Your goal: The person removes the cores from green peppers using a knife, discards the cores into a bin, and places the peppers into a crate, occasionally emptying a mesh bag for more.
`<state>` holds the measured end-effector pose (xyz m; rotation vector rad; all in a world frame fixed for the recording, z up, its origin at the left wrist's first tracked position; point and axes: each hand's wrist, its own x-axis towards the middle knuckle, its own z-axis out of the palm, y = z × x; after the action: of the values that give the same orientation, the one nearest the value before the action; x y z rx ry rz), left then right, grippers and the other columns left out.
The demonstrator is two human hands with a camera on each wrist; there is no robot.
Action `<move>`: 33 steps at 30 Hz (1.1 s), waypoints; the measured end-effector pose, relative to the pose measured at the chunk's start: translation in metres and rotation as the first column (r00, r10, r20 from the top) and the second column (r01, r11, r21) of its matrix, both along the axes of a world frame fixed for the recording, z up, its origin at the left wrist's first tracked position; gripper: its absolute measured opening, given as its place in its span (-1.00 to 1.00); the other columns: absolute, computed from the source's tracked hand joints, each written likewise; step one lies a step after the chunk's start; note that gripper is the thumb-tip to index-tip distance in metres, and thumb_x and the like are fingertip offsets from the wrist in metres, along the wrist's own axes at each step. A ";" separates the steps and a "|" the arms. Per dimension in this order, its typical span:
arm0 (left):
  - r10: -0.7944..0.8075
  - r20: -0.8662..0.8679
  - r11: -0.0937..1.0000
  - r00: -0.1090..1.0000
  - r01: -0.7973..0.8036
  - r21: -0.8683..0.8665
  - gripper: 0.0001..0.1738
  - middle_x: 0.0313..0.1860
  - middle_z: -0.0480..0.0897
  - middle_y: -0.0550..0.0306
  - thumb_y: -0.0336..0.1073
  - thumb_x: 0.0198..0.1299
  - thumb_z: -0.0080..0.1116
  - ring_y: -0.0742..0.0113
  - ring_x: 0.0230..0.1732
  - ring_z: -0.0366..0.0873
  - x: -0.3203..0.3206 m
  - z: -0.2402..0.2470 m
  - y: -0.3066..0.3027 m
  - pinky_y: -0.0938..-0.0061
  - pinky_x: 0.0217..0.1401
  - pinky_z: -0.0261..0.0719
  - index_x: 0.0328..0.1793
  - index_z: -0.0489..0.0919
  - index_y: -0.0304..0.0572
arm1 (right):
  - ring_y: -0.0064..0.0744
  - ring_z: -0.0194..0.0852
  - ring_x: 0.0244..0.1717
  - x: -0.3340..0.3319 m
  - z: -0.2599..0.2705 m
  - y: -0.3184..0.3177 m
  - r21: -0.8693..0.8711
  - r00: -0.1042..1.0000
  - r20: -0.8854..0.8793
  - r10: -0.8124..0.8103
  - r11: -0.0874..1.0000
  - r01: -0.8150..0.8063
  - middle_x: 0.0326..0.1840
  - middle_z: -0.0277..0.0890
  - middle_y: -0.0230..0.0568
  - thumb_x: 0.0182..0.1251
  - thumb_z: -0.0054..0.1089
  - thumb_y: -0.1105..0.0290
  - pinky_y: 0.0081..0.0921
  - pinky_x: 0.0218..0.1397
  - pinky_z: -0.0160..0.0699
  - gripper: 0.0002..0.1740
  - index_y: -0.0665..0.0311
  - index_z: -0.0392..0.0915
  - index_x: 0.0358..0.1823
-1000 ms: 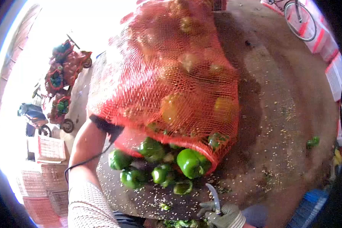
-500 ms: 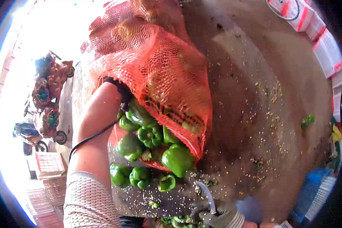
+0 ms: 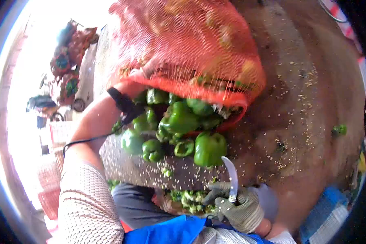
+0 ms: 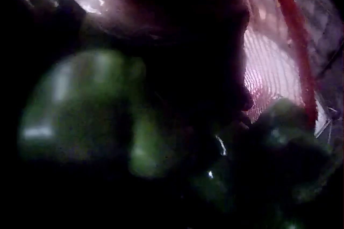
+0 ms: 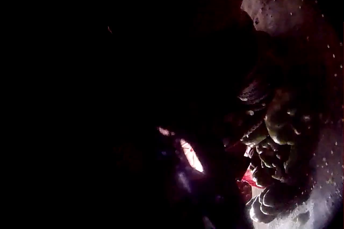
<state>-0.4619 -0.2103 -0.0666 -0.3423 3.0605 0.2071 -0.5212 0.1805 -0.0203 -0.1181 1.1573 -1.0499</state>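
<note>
My left hand (image 3: pixel 135 84) is at the mouth of a red mesh sack (image 3: pixel 191 44), its fingers mostly hidden by the netting. In the left wrist view it is a dark shape above a blurred green bell pepper (image 4: pixel 80 116); I cannot tell whether its fingers grip the mesh. Several green bell peppers (image 3: pixel 181 118) spill from the sack's mouth onto the seed-strewn surface, and a large one (image 3: pixel 210 149) lies at the front. My gloved right hand (image 3: pixel 240 209) holds a small curved knife (image 3: pixel 232 177), blade up, near the front edge. The right wrist view is mostly dark.
Pale seeds are scattered over the brown surface (image 3: pixel 288 134). A lone green piece (image 3: pixel 339 129) lies far right. Green scraps (image 3: pixel 191 199) sit below the front edge. A blue crate (image 3: pixel 327 211) stands at lower right; loaded carts (image 3: pixel 65 85) are at left.
The sack's mouth has lifted and more peppers show in front of it. My left arm stays at the mouth throughout. The right hand keeps the knife. The head view has shifted, now showing my lap.
</note>
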 end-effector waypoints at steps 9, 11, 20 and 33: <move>0.261 -0.160 0.869 0.952 -0.159 0.469 -0.68 0.07 0.66 0.04 -0.34 0.28 0.22 0.19 0.10 0.61 0.097 0.052 0.057 0.32 0.23 0.52 0.14 0.61 -0.24 | -0.56 0.63 -0.17 0.023 0.007 0.035 -0.024 0.993 -0.117 -0.003 1.000 0.000 -0.13 0.69 -0.20 0.33 0.07 0.57 -0.53 -0.09 0.66 -0.64 0.36 0.53 0.16; 0.431 -0.113 0.867 0.895 -0.376 0.328 -0.57 -0.03 0.67 -0.01 -0.33 0.03 0.40 0.11 0.05 0.62 0.136 0.058 0.085 0.39 0.19 0.54 0.08 0.64 -0.17 | -0.60 0.61 -0.25 0.029 0.014 0.039 0.047 0.988 -0.155 0.023 0.999 -0.016 -0.17 0.70 -0.23 0.33 0.07 0.58 -0.57 -0.17 0.65 -0.65 0.36 0.54 0.14; 0.199 0.211 0.980 0.957 -0.196 -0.036 -0.20 0.25 0.48 -0.06 -0.33 -0.11 0.46 -0.08 0.29 0.41 0.214 0.008 0.119 0.16 0.33 0.46 0.36 0.44 0.11 | -0.68 0.44 -0.58 0.058 -0.013 0.040 -0.140 0.899 -0.421 -0.122 0.988 0.069 -0.29 0.71 -0.24 0.30 0.07 0.58 -0.67 -0.54 0.45 -0.67 0.37 0.57 0.09; 0.899 -0.052 0.084 0.435 -0.054 0.995 -0.06 0.07 0.59 0.10 -0.33 -0.12 0.59 0.29 0.02 0.60 0.269 0.015 0.180 0.36 0.07 0.67 0.41 0.30 -0.14 | -0.66 0.45 -0.59 0.099 -0.064 0.085 -0.256 0.842 -0.468 -0.269 0.953 0.162 -0.28 0.70 -0.20 0.35 0.06 0.53 -0.66 -0.58 0.46 -0.70 0.41 0.55 0.08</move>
<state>-0.1931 -0.0304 -0.0514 -1.6073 2.2309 2.6046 -0.4218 0.2657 -0.0843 -0.4559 1.5515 -1.3923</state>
